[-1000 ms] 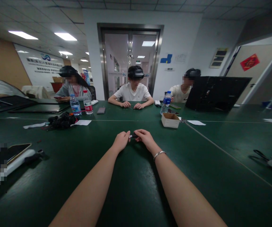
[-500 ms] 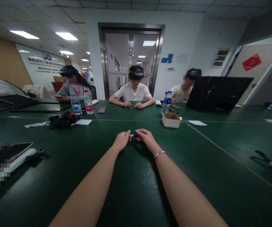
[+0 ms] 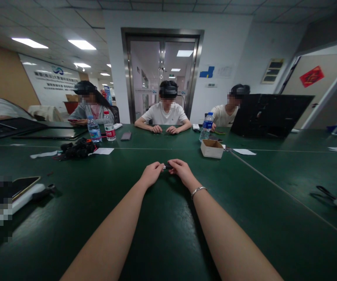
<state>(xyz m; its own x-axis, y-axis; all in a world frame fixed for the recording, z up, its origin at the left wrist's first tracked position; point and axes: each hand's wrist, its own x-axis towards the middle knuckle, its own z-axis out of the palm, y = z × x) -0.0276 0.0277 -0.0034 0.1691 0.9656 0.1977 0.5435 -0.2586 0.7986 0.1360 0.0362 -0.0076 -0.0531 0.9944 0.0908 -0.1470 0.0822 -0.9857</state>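
Note:
Both hands meet in the middle of the picture, over the green table (image 3: 168,226). Between them is a small dark object with a silvery metal end (image 3: 167,166), which looks like a USB stick, though it is too small to be sure. My right hand (image 3: 180,169) pinches its dark body between thumb and fingers. At the silvery end, my left hand (image 3: 151,173) is closed, with thumb and finger on the tip. The fingers hide part of the object. A silver bracelet (image 3: 199,191) circles my right wrist.
An open cardboard box (image 3: 211,150) stands ahead to the right, beside a water bottle (image 3: 206,127). Black tangled gear (image 3: 76,149) lies left of a white paper (image 3: 104,151). A phone (image 3: 25,186) is near left. Several people in headsets sit across the table.
My left hand has shifted slightly right, its fingertips now covering more of the silvery end. My right hand has stayed almost in place.

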